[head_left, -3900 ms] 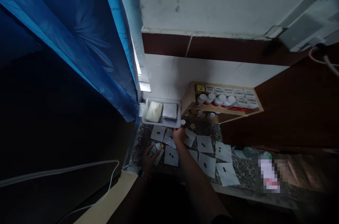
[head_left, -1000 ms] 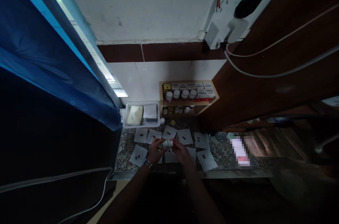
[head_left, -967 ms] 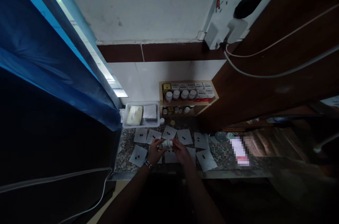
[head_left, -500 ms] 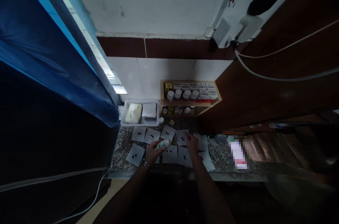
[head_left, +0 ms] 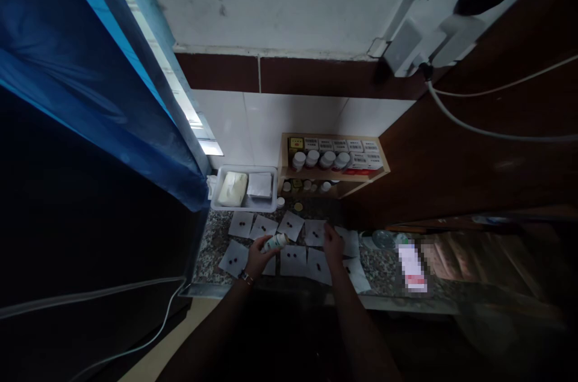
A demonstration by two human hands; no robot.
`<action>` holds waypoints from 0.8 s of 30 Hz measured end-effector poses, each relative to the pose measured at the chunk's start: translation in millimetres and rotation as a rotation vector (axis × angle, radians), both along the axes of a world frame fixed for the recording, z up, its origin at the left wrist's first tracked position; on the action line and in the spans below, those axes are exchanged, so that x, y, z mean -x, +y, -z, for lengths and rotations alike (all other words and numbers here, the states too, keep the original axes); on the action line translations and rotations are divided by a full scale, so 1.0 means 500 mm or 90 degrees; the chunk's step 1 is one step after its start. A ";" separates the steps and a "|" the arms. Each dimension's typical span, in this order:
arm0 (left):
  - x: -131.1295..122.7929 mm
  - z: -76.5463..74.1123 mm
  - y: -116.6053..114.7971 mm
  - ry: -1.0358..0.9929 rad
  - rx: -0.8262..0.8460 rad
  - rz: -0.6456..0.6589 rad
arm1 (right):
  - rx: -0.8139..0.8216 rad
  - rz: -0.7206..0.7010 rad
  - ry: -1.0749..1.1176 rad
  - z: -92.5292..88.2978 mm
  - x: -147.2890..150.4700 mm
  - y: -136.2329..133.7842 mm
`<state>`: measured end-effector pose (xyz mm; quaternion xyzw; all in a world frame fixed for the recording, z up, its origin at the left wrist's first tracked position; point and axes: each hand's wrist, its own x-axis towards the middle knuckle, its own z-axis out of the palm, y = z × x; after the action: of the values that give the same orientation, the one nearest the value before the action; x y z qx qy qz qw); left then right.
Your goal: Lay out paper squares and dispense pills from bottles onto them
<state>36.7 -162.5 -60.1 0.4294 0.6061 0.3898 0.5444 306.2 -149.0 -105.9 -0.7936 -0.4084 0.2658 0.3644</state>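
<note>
the left hand (head_left: 258,257) clenches a white plastic pill bottle (head_left: 276,242) above square white paper sheets (head_left: 292,260) on the speckled granite table (head_left: 208,258); the right hand (head_left: 333,246), how far open unclear, rests at the sheets, holding nothing visible.

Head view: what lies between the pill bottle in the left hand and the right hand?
In the head view, white paper squares with dark pills, on a granite countertop.

Just behind your left hand (head_left: 258,260), at the wrist, you wore a narrow dark watch (head_left: 245,277) with a bright metal edge. Your left forearm (head_left: 217,325) and right forearm (head_left: 354,322) were bare, fading into shadow.
</note>
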 end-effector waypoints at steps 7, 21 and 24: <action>-0.002 -0.007 -0.007 -0.006 0.004 0.005 | 0.036 0.010 -0.093 0.005 -0.095 -0.076; 0.011 0.004 -0.022 0.011 0.013 -0.007 | 0.162 -0.045 -0.195 0.009 -0.134 -0.075; 0.012 0.000 -0.021 0.009 0.005 -0.008 | 0.142 -0.042 -0.182 0.010 -0.135 -0.076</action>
<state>30.6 -172.8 -60.2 0.4260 0.6144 0.3878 0.5391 373.9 -187.0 -110.9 -0.8448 -0.4499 0.2059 0.2037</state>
